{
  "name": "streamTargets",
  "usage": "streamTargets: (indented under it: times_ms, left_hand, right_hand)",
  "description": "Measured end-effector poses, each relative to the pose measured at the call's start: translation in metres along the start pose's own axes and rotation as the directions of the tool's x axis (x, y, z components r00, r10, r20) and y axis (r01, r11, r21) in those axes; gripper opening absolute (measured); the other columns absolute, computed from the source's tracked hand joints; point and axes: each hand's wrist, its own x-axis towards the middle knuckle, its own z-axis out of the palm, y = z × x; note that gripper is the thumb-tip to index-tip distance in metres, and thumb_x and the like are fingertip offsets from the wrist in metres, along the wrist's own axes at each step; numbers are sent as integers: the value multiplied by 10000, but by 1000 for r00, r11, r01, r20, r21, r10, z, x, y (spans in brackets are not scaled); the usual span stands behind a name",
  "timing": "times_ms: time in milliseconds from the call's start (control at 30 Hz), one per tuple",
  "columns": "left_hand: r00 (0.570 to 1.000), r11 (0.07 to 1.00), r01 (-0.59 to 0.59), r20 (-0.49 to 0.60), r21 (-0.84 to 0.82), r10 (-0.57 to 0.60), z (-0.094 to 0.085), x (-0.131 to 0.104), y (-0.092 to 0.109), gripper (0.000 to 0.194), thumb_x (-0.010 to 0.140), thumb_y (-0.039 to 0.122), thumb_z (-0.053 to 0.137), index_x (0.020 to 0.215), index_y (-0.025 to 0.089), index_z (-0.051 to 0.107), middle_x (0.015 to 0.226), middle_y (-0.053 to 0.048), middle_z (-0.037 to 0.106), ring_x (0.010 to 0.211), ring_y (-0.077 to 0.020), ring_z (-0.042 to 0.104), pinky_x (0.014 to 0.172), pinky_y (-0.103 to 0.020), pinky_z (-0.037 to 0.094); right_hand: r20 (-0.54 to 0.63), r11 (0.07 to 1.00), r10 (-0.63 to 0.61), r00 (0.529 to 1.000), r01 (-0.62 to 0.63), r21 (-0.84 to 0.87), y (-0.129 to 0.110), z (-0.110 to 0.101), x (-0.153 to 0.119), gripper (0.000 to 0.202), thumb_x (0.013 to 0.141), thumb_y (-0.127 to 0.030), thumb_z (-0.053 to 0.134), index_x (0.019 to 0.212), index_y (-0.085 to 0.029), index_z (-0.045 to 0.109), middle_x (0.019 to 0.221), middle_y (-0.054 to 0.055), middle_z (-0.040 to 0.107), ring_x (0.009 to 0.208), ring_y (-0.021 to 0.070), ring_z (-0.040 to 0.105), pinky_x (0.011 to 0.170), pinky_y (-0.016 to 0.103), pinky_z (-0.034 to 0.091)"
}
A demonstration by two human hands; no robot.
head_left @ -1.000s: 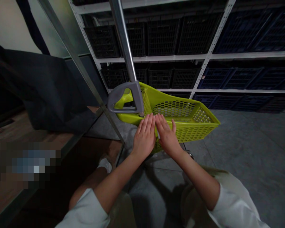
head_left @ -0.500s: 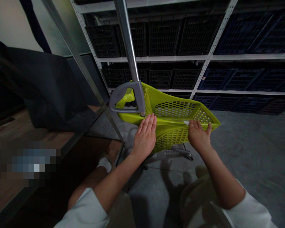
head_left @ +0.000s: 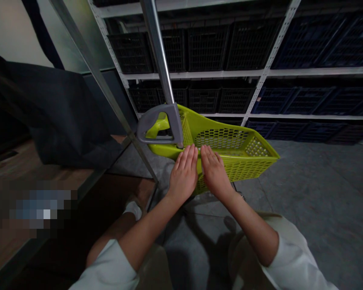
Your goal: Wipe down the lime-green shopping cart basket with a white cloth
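A lime-green plastic shopping cart (head_left: 248, 160) with honeycomb-pierced walls stands in front of me, its grey handle end (head_left: 177, 121) on the left. My left hand (head_left: 184, 173) rests over the near rim beside the handle, fingers together and thumb hidden. Close to it, nearly touching, my right hand (head_left: 215, 171) presses on the same rim with its fingers together. A tiny white edge shows between the hands, seemingly a piece of cloth or wipe under the right fingers; most of it is hidden.
Racks with white shelves (head_left: 218, 75) hold black crates (head_left: 207, 48) and dark blue crates (head_left: 308, 100) behind the cart. To the left are a metal post (head_left: 109, 94), a big dark bag (head_left: 69, 117) and a brown wooden board (head_left: 33, 175). The floor (head_left: 305, 189) is grey.
My right hand has slid left along the cart's near rim, from near its far right end to beside my left hand. The left hand stays in place.
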Motion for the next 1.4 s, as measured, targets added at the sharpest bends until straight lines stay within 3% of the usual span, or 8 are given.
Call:
streamTargets:
  times_ms: [200, 467, 567, 700, 867, 1067, 1167, 1400]
  left_hand:
    - [1000, 1000, -5, 27, 17, 5, -2, 1, 0, 692, 915, 174, 446, 1550, 23, 218, 1644, -159, 251, 1532, -272, 209, 1253, -433, 226]
    - [1000, 1000, -19, 9, 8, 19, -3, 0, -2, 694, 909, 165, 435, 1553, 25, 217, 1638, -153, 273, 1527, -273, 228, 1253, -433, 231]
    - [1000, 1000, -18, 11, 15, 18, -2, 0, -2, 688, 908, 158, 426, 1551, 23, 222, 1636, -152, 279, 1527, -273, 230, 1252, -432, 235]
    - [1000, 1000, -17, 17, 16, 17, -3, 0, -2, 707, 903, 169, 448, 1552, 17, 211, 1640, -158, 264, 1531, -276, 215, 1255, -433, 229]
    - [1000, 1000, -22, 20, 9, 21, -3, 0, -3, 716, 902, 174, 455, 1553, 17, 201, 1642, -161, 258, 1531, -275, 212, 1255, -435, 230]
    - [1000, 1000, -19, 3, 13, 19, 0, -1, -2, 656, 932, 173, 420, 1544, 26, 234, 1635, -162, 276, 1530, -274, 215, 1249, -441, 248]
    - [1000, 1000, -14, 3, 13, 14, 0, -1, -3, 655, 932, 171, 424, 1544, 27, 238, 1634, -162, 280, 1530, -274, 217, 1252, -439, 240]
    - [999, 999, -30, 21, 15, 30, -5, 0, -3, 682, 910, 162, 442, 1543, 14, 234, 1636, -157, 275, 1526, -278, 227, 1253, -434, 230]
  right_hand:
    - [18, 999, -17, 1000, 17, -44, 24, 0, -11, 675, 865, -12, 294, 1533, -104, 319, 1571, 157, 409, 1481, 213, 331, 1212, 532, 153]
    - [91, 934, 253, 963, -218, -284, 99, -2, -37, 571, 880, -34, 338, 1434, -99, 458, 1474, 174, 532, 1440, 282, 393, 1162, 603, 242]
    - [86, 904, 331, 940, -290, -313, 111, -1, -39, 540, 888, -38, 328, 1408, -66, 472, 1452, 193, 548, 1428, 299, 407, 1149, 616, 261]
    - [48, 874, 378, 925, -339, -349, 90, -2, -33, 500, 928, -49, 273, 1370, -1, 499, 1392, 243, 582, 1370, 307, 481, 1166, 606, 229]
    - [21, 910, 272, 962, -250, -330, 38, -7, -19, 514, 904, -34, 298, 1369, 37, 506, 1359, 272, 597, 1312, 324, 540, 1185, 589, 190]
    - [41, 1000, 11, 999, -11, -6, -1, -4, -6, 775, 748, 21, 356, 1521, -17, 310, 1572, 195, 390, 1495, 236, 303, 1212, 500, 210]
    - [39, 999, -40, 998, 40, 10, -3, 1, -7, 792, 775, 16, 326, 1559, -54, 240, 1625, 157, 300, 1530, 207, 203, 1210, 474, 221]
    - [61, 980, 115, 992, -103, -171, 32, -3, -25, 642, 908, -27, 253, 1544, -85, 306, 1567, 172, 404, 1482, 239, 332, 1199, 526, 220]
